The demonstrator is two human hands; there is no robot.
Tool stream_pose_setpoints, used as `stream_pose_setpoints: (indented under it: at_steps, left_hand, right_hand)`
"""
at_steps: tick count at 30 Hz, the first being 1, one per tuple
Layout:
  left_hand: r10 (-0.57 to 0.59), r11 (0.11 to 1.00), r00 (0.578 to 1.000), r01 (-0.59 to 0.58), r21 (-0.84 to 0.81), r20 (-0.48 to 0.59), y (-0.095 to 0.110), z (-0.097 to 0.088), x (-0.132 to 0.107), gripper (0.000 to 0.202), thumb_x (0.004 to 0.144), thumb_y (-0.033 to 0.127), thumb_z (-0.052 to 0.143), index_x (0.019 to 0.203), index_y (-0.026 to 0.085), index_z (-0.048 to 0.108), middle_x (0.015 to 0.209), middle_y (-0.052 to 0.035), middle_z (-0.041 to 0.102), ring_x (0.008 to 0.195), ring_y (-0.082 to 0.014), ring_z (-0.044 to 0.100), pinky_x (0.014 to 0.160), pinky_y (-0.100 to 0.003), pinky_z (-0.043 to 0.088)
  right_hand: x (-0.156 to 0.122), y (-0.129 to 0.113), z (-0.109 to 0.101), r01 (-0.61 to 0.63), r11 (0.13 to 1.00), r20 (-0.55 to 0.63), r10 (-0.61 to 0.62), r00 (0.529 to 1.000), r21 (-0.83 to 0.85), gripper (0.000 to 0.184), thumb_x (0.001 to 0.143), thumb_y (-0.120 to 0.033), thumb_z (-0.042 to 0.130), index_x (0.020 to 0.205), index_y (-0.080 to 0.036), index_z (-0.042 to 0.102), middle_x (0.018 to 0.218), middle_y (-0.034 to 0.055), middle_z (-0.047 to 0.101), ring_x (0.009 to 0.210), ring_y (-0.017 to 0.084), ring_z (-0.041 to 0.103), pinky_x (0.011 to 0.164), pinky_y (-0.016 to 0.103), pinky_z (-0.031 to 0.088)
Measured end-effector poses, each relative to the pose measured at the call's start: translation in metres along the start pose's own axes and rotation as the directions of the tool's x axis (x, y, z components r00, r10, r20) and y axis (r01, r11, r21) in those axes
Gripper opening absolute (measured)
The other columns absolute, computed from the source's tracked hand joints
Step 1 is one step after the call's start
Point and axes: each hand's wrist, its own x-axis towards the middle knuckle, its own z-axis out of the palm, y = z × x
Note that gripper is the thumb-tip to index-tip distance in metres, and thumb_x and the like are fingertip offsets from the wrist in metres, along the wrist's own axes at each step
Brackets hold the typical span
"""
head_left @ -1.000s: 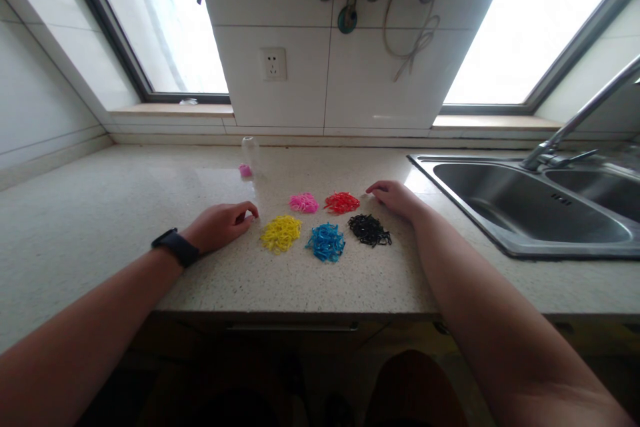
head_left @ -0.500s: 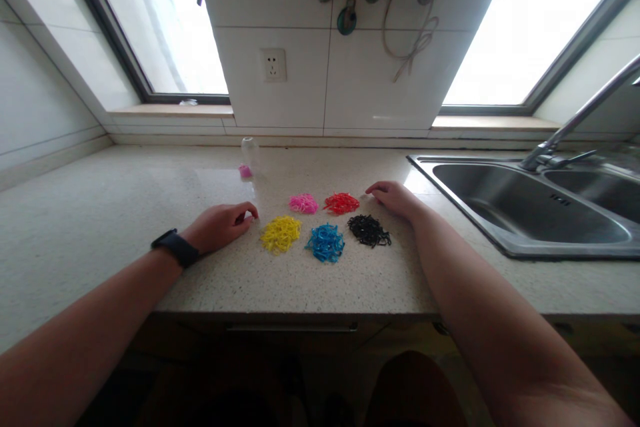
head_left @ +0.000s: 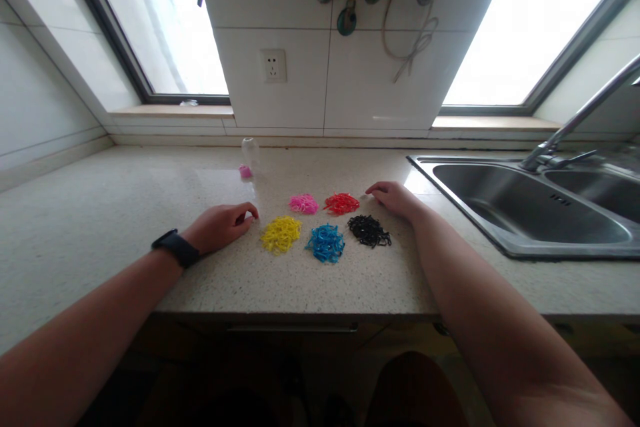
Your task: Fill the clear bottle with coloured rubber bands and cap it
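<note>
My left hand (head_left: 227, 223), with a dark watch on its wrist, rests on the countertop left of a pile of yellow rubber bands (head_left: 281, 234). Its fingers are loosely curved, with a gap between thumb and index finger and nothing held. On the other side my right hand (head_left: 393, 197) lies with fingers loosely stretched, empty, just right of the red rubber bands (head_left: 341, 203) and above the black rubber bands (head_left: 369, 231). Between the hands are also pink rubber bands (head_left: 303, 203) and blue rubber bands (head_left: 325, 243). The piles are separate.
A clear bottle (head_left: 250, 152) stands toward the back of the pale countertop (head_left: 220, 287), with a pink cap (head_left: 245, 172) by it. To the right is a steel double sink (head_left: 520, 203) with a faucet (head_left: 543, 155). A wall socket (head_left: 273, 66) sits behind.
</note>
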Motion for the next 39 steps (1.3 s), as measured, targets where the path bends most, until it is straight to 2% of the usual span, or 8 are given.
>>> stream_pose_setpoints:
  at_steps: [28,39]
  left_hand:
    - [0.024,1.000,1.000,-0.024,-0.013,-0.014,-0.002,0.002,-0.001,0.026,0.094,0.035,0.045,0.109,0.021,0.063,0.064,0.0014,0.054,0.058,-0.0130,0.048,0.059,-0.027,0.028]
    - [0.013,1.000,1.000,-0.013,-0.006,-0.007,-0.002,0.001,0.000,0.026,0.095,0.035,0.045,0.110,0.023,0.063,0.065,0.0016,0.055,0.059,-0.0131,0.049,0.059,-0.027,0.029]
  right_hand:
    - [-0.005,-0.011,-0.002,-0.037,0.999,0.011,0.037,0.999,0.017,0.032,0.085,-0.026,0.050,0.104,-0.017,0.075,0.068,0.0026,0.061,0.053,0.012,0.046,0.053,0.027,0.034]
    - [-0.003,-0.006,-0.001,-0.021,1.000,0.013,0.021,1.000,0.011,0.032,0.086,-0.026,0.050,0.104,-0.017,0.075,0.067,0.0018,0.059,0.055,0.013,0.046,0.054,0.027,0.034]
